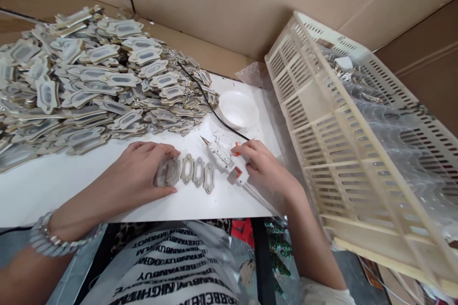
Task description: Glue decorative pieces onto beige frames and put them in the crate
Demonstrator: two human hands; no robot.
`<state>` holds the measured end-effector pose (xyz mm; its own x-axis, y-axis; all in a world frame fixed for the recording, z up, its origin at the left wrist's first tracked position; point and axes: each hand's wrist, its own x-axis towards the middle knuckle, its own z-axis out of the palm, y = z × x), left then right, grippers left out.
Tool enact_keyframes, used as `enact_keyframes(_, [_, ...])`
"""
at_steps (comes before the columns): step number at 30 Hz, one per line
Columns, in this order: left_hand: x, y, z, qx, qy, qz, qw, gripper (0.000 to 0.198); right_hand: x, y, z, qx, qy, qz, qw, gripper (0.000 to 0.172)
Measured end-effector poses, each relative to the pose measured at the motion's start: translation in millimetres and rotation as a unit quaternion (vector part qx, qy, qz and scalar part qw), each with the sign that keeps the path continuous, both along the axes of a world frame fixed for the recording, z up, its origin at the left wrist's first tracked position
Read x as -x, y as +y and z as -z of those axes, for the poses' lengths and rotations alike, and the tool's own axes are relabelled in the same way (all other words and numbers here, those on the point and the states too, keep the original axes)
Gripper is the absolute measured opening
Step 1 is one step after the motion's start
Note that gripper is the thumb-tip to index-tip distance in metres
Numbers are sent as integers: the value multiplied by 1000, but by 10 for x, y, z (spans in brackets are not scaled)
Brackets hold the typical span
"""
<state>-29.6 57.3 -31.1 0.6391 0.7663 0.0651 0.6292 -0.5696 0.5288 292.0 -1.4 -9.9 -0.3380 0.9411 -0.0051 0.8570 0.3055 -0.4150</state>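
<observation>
My left hand [143,169] curves around the leftmost of several small ornate metal frames [187,168], its fingers and thumb at the two ends. Those frames stand in a short row on the white tabletop [125,207], each with a long opening in its middle. To their right lies a white hot glue gun [223,158], its metal nozzle pointing up and left toward the pile. My right hand [263,164] is closed at the gun's orange trigger, with some fingers hidden behind the palm.
A large heap of similar metal frames [100,81] covers the back left. A white bowl [239,108] stands behind the glue gun, with a black cable [214,112] beside it. A tall cream plastic crate [307,119] with bagged goods borders the right; cardboard walls [214,5] rise behind.
</observation>
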Motion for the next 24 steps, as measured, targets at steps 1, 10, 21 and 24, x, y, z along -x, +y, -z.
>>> enact_keyframes(1, [8, 2, -13, 3, -22, -4, 1000, 52, -17, -6, -14, 4, 29, -2, 1000, 55])
enact_keyframes(10, [-269, 168, -462, 40, -191, 23, 980, 60, 231, 121, 17, -25, 409, 117, 905, 36])
enact_keyframes(21, [-600, 316, -483, -51, -209, 91, 972, 53, 848, 324, -139, 19, 553, 255, 793, 24])
enact_keyframes(24, [-640, 287, -421, -22, -237, 90, 967, 50, 884, 293, -165, 41, 578, 260, 773, 23])
